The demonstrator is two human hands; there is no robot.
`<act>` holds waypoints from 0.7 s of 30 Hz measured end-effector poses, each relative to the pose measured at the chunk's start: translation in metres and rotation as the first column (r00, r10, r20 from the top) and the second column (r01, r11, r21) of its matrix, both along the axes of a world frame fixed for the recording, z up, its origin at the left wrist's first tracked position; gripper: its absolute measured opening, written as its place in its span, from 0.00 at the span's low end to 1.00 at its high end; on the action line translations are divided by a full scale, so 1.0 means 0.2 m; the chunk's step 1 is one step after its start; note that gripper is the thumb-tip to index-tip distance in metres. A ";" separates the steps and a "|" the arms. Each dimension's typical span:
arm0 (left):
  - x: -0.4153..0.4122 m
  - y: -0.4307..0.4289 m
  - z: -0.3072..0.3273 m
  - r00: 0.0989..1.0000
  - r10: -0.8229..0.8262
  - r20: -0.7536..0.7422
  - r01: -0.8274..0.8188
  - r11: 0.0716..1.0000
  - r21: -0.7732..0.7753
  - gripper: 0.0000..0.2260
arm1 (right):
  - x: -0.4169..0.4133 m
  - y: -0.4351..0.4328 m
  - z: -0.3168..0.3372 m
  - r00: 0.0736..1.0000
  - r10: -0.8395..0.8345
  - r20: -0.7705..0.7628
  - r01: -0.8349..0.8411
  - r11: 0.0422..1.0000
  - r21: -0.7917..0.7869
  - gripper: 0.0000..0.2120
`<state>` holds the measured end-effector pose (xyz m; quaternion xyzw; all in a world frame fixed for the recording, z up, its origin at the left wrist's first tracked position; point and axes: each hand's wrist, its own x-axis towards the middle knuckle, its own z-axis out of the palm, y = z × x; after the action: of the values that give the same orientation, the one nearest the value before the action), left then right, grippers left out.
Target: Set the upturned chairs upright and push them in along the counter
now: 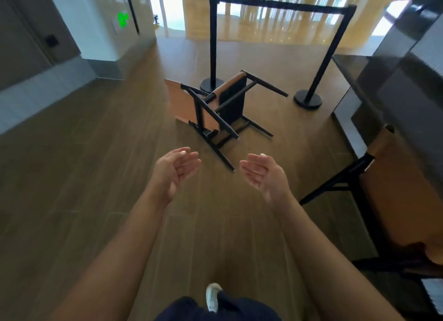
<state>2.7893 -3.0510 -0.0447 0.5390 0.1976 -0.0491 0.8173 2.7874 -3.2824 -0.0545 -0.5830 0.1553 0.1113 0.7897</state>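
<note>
The tipped chair lies on the wood floor in front of two belt posts. Its tan backrest is to the left and its black seat underside is showing, with the legs pointing right and toward the person. Left hand and right hand hover short of it, palms facing, fingers loosely spread, holding nothing. A second chair stands by the dark counter on the right

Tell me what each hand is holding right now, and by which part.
Nothing. The left hand and right hand are both open, short of the overturned chair on the floor.
</note>
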 end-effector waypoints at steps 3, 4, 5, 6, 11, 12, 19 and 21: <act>0.10 0.06 -0.03 0.999 0.041 -0.014 -0.041 0.999 -0.013 0.09 | 0.14 0.05 -0.01 0.999 0.039 -0.015 -0.039 0.999 0.010 0.16; 0.14 0.08 -0.04 0.998 0.061 -0.022 -0.062 0.998 -0.019 0.09 | 0.19 0.08 -0.02 0.998 0.058 -0.022 -0.057 0.998 0.009 0.16; 0.19 0.12 -0.06 0.996 0.084 -0.029 -0.085 0.996 -0.030 0.09 | 0.25 0.11 -0.02 0.996 0.078 -0.032 -0.078 0.997 0.007 0.17; 0.23 0.15 -0.07 0.994 0.100 -0.032 -0.102 0.994 -0.042 0.09 | 0.30 0.14 -0.03 0.995 0.091 -0.042 -0.091 0.996 0.005 0.16; 0.44 0.30 -0.12 0.989 0.142 -0.033 -0.144 0.987 -0.066 0.09 | 0.56 0.32 -0.05 0.988 0.134 -0.080 -0.135 0.991 -0.009 0.17; 0.49 0.34 -0.14 0.988 0.148 -0.039 -0.150 0.986 -0.070 0.09 | 0.63 0.37 -0.06 0.987 0.139 -0.085 -0.141 0.990 -0.012 0.16; 0.97 0.70 -0.18 0.986 0.155 -0.052 -0.160 0.983 -0.091 0.09 | 1.14 0.77 -0.08 0.985 0.146 -0.097 -0.146 0.989 0.002 0.16; 1.10 0.80 -0.16 0.988 0.142 -0.054 -0.145 0.987 -0.070 0.09 | 1.28 0.88 -0.07 0.985 0.146 -0.096 -0.146 0.989 0.010 0.17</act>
<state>3.0095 -2.8902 -0.0775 0.4913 0.2540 -0.0105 0.8331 3.0430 -3.1073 -0.0676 -0.5857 0.1498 0.1970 0.7718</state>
